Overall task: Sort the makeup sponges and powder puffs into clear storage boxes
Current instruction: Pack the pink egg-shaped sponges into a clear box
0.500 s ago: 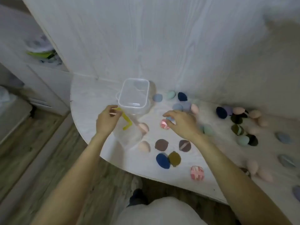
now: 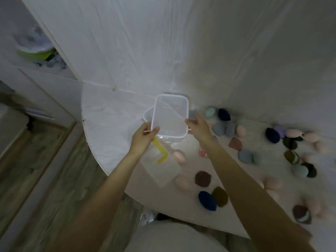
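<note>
A white counter (image 2: pixel 109 135) curves along a tall wood-grain wall panel (image 2: pixel 163 42) that blocks all reach at the back. Its left part, beside the clear storage box (image 2: pixel 171 117), lies bare, leaving room for a hand to pass. To the right, scattered sponges and puffs (image 2: pixel 272 135) crowd the surface up to the wall, with only narrow gaps between them. Near the front edge, a dark blue puff (image 2: pixel 207 200) and an olive puff (image 2: pixel 220 196) lie touching.
</note>
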